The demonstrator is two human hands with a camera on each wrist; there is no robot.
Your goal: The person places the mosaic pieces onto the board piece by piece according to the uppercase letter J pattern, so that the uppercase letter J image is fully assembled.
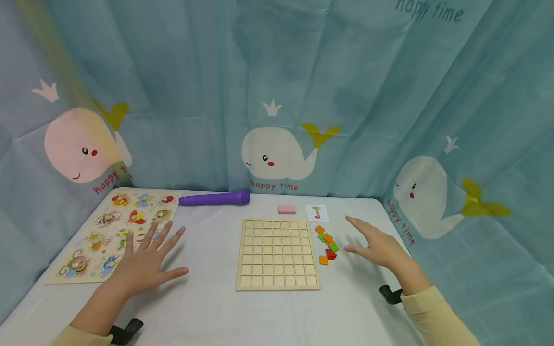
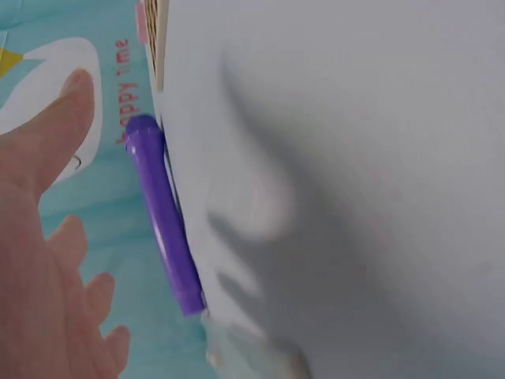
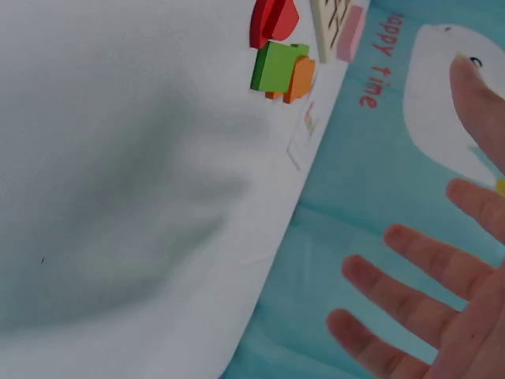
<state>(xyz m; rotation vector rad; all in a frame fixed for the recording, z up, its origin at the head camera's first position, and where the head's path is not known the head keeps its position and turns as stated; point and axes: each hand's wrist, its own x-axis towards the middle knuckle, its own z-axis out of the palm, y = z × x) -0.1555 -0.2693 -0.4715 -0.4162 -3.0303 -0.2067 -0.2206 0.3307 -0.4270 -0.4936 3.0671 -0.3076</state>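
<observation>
My left hand hovers with spread fingers over the right edge of a wooden insect puzzle board. To the right, my right hand is held above the table, fingers extended and holding nothing. Between the hands lies a wooden grid board of square cells. Beside its right edge are several small flat blocks: orange squares, green pieces and red pieces. In the right wrist view a green block and a red block lie in a loose pile.
A purple tube with a wider end lies along the back edge. Behind the grid board sit a pink block and a small printed pattern card. Blue curtains with whale prints enclose the white table at the back and sides.
</observation>
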